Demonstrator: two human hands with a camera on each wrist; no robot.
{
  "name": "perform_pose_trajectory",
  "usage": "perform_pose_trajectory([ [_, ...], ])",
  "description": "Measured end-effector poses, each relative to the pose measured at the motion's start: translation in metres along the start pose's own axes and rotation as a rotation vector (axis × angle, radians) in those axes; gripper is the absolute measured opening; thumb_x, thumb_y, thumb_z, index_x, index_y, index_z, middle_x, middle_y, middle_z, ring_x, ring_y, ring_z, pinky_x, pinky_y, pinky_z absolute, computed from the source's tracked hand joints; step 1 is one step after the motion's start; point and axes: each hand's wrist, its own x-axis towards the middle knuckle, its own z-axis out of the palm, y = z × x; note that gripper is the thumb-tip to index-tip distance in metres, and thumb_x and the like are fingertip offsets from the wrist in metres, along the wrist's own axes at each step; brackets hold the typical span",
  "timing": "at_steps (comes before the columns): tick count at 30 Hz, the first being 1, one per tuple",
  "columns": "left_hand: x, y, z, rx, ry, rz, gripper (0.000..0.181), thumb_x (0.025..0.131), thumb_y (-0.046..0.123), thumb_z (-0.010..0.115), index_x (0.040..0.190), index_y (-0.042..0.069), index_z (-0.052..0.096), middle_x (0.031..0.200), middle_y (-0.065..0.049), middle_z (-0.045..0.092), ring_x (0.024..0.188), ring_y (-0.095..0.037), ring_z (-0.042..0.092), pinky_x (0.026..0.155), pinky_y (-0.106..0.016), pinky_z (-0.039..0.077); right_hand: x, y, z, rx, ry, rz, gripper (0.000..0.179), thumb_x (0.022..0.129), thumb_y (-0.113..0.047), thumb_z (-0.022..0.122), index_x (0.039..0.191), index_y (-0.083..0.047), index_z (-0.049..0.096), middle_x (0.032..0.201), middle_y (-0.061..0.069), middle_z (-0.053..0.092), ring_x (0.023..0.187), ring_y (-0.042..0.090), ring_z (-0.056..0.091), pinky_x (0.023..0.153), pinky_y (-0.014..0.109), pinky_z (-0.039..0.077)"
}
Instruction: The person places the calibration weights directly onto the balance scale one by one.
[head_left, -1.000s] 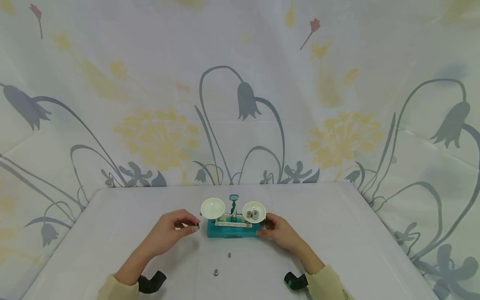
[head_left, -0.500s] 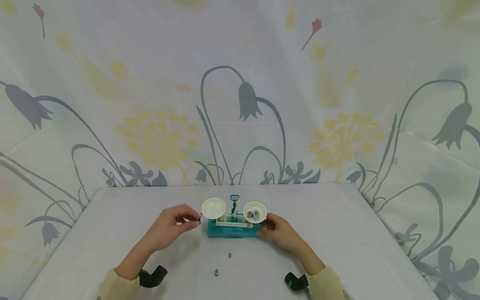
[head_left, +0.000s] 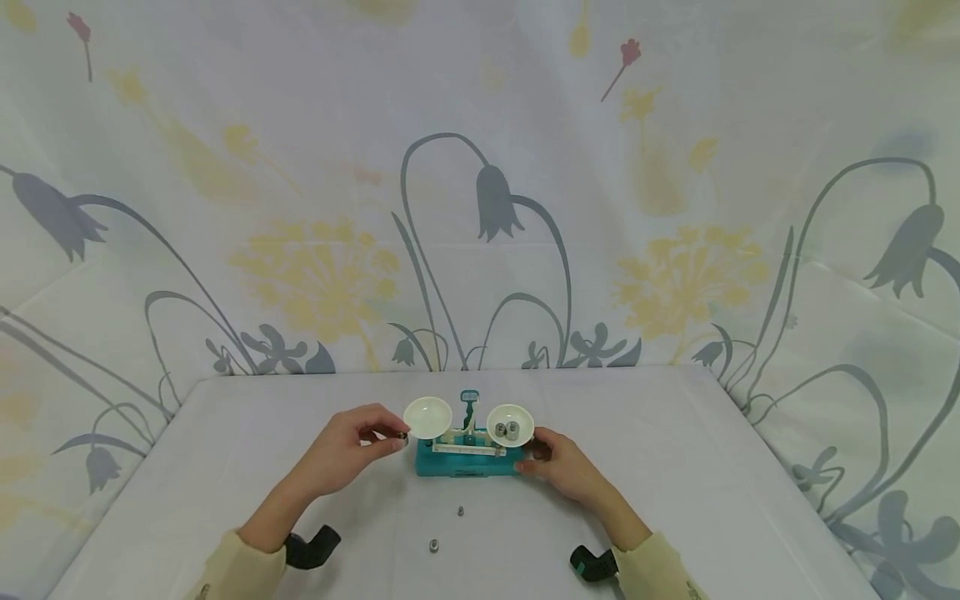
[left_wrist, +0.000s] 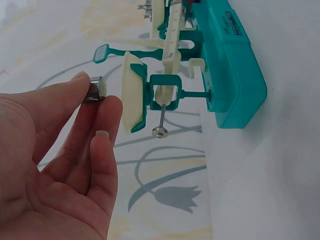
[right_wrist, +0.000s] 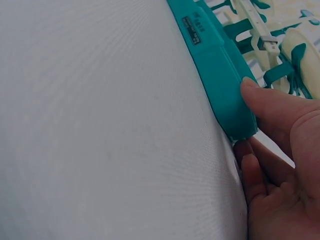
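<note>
"Cylinder (left_wrist: pixel 95 90) held in the left hand (head_left: pixel 342 454)?"

"Yes, pinched. That hand has come closer over the last second, so the cylinder is just beside the left pan (head_left: pixel 428 417), not touching it; I'd judge that pan within easy reach."

"And the right hand (head_left: pixel 559 470)?"

"Unmoved, gripping the end of the teal base (head_left: pixel 465 467) under the balance (head_left: pixel 469 408)."

"Beyond?"

"Two metal weights (head_left: pixel 512 430) lie in the right pan (head_left: pixel 512 412); two loose pieces (head_left: pixel 433 546) stand on the white table (head_left: pixel 660 450) in front."

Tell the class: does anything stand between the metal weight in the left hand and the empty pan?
Nothing visible does: in the left wrist view, a gap separates the metal weight, pinched by the left hand, from the empty pan.
</note>
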Motion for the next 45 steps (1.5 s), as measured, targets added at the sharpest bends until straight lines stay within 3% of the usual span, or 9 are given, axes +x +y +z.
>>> perform_pose_trajectory([
  [12, 0.005, 0.003, 0.002, 0.013, -0.003, 0.018, 0.014, 0.093, 0.014, 0.071, 0.107, 0.014, 0.073, 0.102, 0.004, 0.068, 0.095, -0.016, 0.064, 0.081, -0.028, 0.054, 0.000, 0.003, 0.004, -0.013, 0.043, 0.002, 0.048, 0.087, -0.007, 0.075, 0.130, 0.004, 0.057, 0.124, 0.015, 0.062, 0.117, 0.033, 0.058, 0.101, 0.051, 0.045],
  [22, 0.013, 0.004, 0.003, 0.045, -0.008, 0.052, 0.014, 0.094, 0.012, 0.070, 0.108, 0.013, 0.072, 0.102, 0.006, 0.067, 0.095, -0.016, 0.064, 0.082, -0.032, 0.054, 0.000, 0.002, 0.000, -0.016, 0.015, -0.013, 0.050, 0.085, -0.018, 0.079, 0.128, -0.002, 0.060, 0.120, 0.008, 0.064, 0.114, 0.026, 0.059, 0.100, 0.047, 0.046],
  [37, 0.028, 0.010, 0.003, 0.097, -0.018, 0.056, 0.015, 0.094, 0.011, 0.069, 0.108, 0.014, 0.072, 0.103, 0.005, 0.067, 0.096, -0.015, 0.063, 0.082, -0.032, 0.053, -0.002, -0.011, 0.003, -0.025, 0.037, 0.000, 0.047, 0.086, -0.007, 0.075, 0.129, 0.004, 0.058, 0.122, 0.015, 0.063, 0.115, 0.034, 0.058, 0.100, 0.053, 0.044],
  [45, 0.037, 0.013, 0.001, 0.097, -0.046, 0.061, 0.016, 0.094, 0.013, 0.069, 0.110, 0.011, 0.072, 0.104, 0.005, 0.068, 0.095, -0.016, 0.062, 0.082, -0.033, 0.053, 0.000, -0.001, 0.001, -0.007, 0.022, 0.010, 0.050, 0.086, -0.016, 0.078, 0.130, -0.002, 0.060, 0.123, 0.010, 0.063, 0.116, 0.027, 0.058, 0.101, 0.048, 0.045],
])
